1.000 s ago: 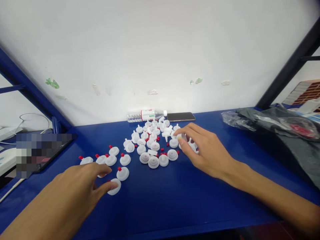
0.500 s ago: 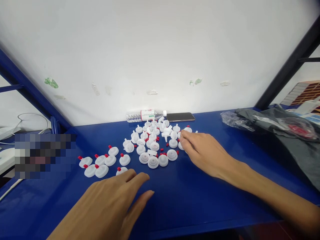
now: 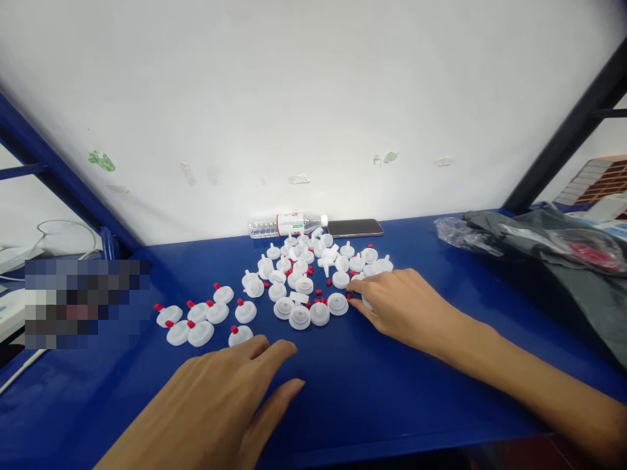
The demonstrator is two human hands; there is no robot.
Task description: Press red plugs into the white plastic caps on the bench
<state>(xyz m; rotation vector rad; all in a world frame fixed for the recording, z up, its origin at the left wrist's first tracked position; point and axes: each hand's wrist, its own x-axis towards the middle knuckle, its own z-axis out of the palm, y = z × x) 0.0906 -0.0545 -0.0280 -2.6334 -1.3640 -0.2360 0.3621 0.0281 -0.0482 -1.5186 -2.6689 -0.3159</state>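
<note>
Palm down over the front left of the blue table, my left hand (image 3: pixel 225 391) is empty, thumb and fingers apart. Just beyond it lies a white round nozzle cap with a red tip (image 3: pixel 240 335). My right hand (image 3: pixel 406 297) reaches to the right edge of a pile of white nozzle caps (image 3: pixel 304 285). Its thumb and index finger are apart, beside a small red tip cap (image 3: pixel 349 296). A white cap under that hand is partly hidden. Several loose red tip caps (image 3: pixel 318 292) lie among the white ones.
Several red-tipped white caps (image 3: pixel 200 333) form a group at left. A clear water bottle (image 3: pixel 289 224) and a phone (image 3: pixel 355 228) lie along the wall. Grey plastic bags (image 3: pixel 529 241) cover the right side. Blue posts (image 3: pixel 73 189) rise at the table's sides.
My right hand has moved slightly down and toward me, its thumb and index finger parting near the red tip cap. White caps behind it now show. My left hand stays nearly still.
</note>
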